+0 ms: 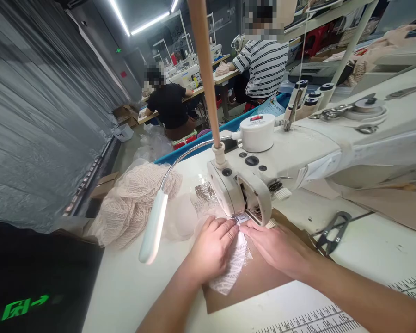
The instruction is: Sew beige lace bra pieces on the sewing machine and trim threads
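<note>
A white sewing machine (298,148) stands on the white table (131,286). A piece of white lace fabric (234,268) lies under its presser foot (241,217), on a brown cardboard sheet (260,277). My left hand (211,247) presses flat on the lace just left of the foot, fingers pointing at the needle. On the right side of the foot rests my right hand (279,245), fingertips pinning the lace edge. Neither hand lifts anything.
A gooseneck lamp (154,226) hangs over the table's left. A pile of beige lace (131,203) lies behind it. Thread snips (334,231) sit to the right, a printed ruler (333,319) along the front edge. Two people sew at tables (225,76) farther back.
</note>
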Available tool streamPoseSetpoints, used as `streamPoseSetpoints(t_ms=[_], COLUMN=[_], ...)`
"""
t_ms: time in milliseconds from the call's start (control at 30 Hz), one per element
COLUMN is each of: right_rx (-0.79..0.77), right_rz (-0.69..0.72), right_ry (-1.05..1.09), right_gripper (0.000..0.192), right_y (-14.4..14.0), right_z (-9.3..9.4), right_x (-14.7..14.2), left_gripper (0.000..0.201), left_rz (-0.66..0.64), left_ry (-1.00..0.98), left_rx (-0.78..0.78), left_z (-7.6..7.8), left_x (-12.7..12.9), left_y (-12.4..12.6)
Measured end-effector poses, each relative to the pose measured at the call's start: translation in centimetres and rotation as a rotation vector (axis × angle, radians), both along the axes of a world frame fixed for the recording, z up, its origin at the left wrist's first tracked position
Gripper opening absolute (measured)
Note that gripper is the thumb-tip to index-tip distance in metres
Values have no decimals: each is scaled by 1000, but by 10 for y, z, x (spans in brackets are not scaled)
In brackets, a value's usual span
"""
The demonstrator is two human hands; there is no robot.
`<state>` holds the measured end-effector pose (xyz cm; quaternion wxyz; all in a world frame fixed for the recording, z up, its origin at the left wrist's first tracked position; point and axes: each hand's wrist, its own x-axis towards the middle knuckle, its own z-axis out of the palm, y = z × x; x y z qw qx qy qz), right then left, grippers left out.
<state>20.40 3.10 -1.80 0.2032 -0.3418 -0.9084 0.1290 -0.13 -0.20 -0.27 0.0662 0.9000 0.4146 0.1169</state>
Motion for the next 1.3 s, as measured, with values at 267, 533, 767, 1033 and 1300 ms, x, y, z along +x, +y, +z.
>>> streamPoseSetpoints(t_ms=[267,533,767,1033,1300], right_rx=[-16,14,48,-7,62], right_rz=[10,-23,18,95,83], right_ry=[11,-52,26,-20,-5], right_gripper=[33,37,39,32,37], right_y=[2,2,2,1,0], right_z=[-4,-1,-4,2,-1], right_x=[4,-1,4,5,4], left_gripper=[47,40,41,32,36], left_rz=[44,119,96,-58,-107], left_ry=[22,30,54,41,96], left_rx=[-23,21,63,58,86], left_z=[3,3,1,5,5], left_x=[1,-3,-8,-5,-12], left_y=[6,6,-1,-1,2])
